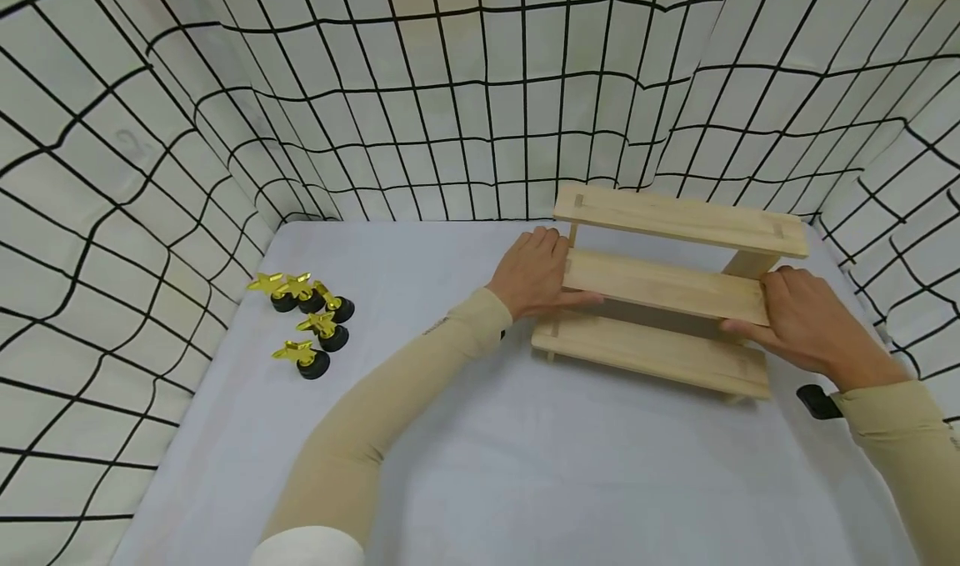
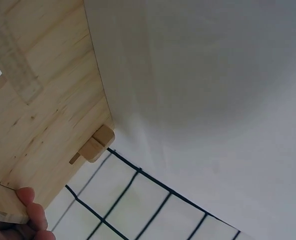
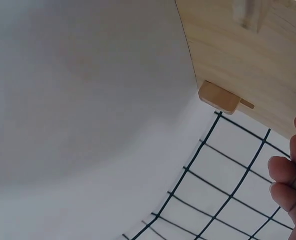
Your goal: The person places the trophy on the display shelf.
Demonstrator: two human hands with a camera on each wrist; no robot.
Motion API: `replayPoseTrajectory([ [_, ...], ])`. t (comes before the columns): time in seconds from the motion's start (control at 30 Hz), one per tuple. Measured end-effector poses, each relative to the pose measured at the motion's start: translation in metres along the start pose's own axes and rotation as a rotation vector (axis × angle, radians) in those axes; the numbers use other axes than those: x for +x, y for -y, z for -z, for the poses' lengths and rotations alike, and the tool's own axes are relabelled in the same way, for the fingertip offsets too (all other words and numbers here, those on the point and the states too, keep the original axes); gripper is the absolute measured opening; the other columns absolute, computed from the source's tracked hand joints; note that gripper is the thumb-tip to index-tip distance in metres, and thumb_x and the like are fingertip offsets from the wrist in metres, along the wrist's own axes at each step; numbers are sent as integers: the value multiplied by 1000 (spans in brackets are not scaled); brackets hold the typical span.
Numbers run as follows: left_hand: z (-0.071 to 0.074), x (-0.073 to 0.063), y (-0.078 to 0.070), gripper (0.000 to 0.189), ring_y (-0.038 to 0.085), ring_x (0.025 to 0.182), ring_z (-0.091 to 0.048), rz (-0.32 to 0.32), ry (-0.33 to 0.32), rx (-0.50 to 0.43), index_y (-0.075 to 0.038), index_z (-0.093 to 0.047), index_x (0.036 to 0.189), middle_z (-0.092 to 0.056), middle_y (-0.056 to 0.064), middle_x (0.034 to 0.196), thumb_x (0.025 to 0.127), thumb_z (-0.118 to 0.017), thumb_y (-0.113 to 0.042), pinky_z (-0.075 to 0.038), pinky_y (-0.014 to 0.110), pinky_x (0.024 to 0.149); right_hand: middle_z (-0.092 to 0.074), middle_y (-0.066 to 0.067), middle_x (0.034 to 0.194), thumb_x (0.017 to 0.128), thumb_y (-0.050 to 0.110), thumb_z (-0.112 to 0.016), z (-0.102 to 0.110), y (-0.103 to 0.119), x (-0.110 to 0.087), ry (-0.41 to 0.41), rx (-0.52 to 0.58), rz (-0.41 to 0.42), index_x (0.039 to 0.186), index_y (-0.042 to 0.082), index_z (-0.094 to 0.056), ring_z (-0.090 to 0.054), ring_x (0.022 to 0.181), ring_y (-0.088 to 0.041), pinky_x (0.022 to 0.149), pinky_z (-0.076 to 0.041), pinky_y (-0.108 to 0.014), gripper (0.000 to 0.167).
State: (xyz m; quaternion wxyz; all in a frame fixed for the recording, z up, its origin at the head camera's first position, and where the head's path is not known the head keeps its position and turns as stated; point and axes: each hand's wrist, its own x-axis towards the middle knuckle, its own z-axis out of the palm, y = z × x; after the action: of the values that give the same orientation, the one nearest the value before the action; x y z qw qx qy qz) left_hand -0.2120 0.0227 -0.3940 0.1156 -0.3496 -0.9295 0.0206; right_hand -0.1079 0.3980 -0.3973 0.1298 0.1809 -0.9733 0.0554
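A three-tiered wooden shelf [image 1: 660,287] of pale wood stands at the right of the white table, its boards stepping up toward the back. My left hand [image 1: 531,272] grips its left end at the middle board, thumb lying along the front edge. In the left wrist view, fingertips [image 2: 37,216] curl round a board's end beside the side panel [image 2: 53,105]. At the other end, my right hand [image 1: 813,324] holds the middle board, thumb in front. The right wrist view has its fingers [image 3: 285,170] bent by the right side panel [image 3: 247,60].
Several small gold star trophies [image 1: 321,326] with round black bases are grouped at the left of the white table [image 1: 480,466]. A black wire grid [image 1: 487,91] over white sheeting walls in the back and both sides, close behind the shelf.
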Motion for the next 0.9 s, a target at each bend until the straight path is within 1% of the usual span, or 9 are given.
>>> replayPoseTrajectory([
  [0.1,0,-7,9,98,23,104,-59,32,9,17,-4,-62,123,-66,7,113,80,-51,-92,-50,31,83,-45,-7,68,80,66,-77,-4,5,10,-7,4,18,84,-1,-51,-41,61,-20,53,-30,-29,72],
  [0.2,0,-14,18,99,22,104,-59,62,15,18,-5,-62,124,-66,6,113,80,-49,-93,-50,30,84,-45,-7,69,81,66,-76,-8,12,20,5,-1,27,85,0,-51,-42,62,-20,54,-30,-30,71],
  [0.43,0,-30,39,97,23,103,-59,95,-3,-8,-5,-63,120,-67,7,109,80,-50,-92,-50,32,85,-46,-6,67,81,65,-76,-14,29,43,3,6,51,81,2,-51,-43,60,-19,53,-32,-30,68],
  [0.53,1,-40,49,97,24,103,-59,114,-4,-18,-4,-63,120,-66,8,108,79,-51,-92,-50,33,85,-48,-8,69,81,63,-77,-15,39,54,18,15,54,82,1,-52,-44,61,-21,55,-35,-32,67],
  [0.67,3,-54,63,97,25,104,-59,140,14,-26,-3,-62,121,-66,9,111,80,-53,-91,-50,34,87,-50,-9,71,81,60,-78,-19,55,66,32,28,51,84,1,-53,-46,63,-23,57,-37,-34,64],
  [0.73,4,-61,71,98,26,104,-58,154,21,-28,-3,-62,122,-66,10,111,80,-53,-90,-50,35,87,-51,-9,71,80,60,-78,-22,62,73,26,25,62,83,1,-54,-47,63,-24,57,-38,-35,64],
  [0.9,7,-78,89,99,28,107,-58,184,33,-33,-2,-61,125,-66,11,114,80,-54,-90,-50,37,90,-55,-11,74,81,65,-75,-28,80,88,-3,5,84,85,2,-54,-50,67,-27,60,-40,-41,66],
])
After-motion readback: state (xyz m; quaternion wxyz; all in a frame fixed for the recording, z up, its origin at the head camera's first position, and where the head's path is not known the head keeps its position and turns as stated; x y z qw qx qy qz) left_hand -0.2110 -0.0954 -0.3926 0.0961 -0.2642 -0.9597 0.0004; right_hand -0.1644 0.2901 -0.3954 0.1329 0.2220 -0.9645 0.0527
